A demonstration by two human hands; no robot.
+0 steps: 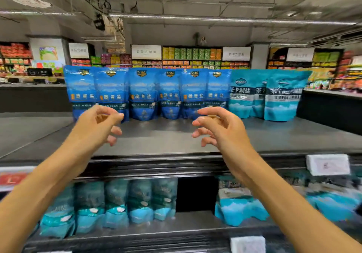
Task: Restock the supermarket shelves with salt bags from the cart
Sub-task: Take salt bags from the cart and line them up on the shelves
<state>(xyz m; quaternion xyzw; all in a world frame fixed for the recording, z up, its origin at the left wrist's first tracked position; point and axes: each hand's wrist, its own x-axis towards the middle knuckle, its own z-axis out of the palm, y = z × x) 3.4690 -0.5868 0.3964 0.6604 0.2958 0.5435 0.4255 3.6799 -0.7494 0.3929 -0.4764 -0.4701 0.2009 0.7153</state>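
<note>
The upright row of glossy blue plastic salt bags (147,93) stood at the back of the dark grey top shelf (160,137), long axis vertical, directly beyond both hands. The left hand (98,123) and right hand (217,127) hovered empty with loosely curled fingers, about equally near.

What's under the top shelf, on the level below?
Under the top shelf: upright teal salt bags on the left, a dark gap mid-shelf, tilted teal bags right. The person's forearms hide both ends.
</note>
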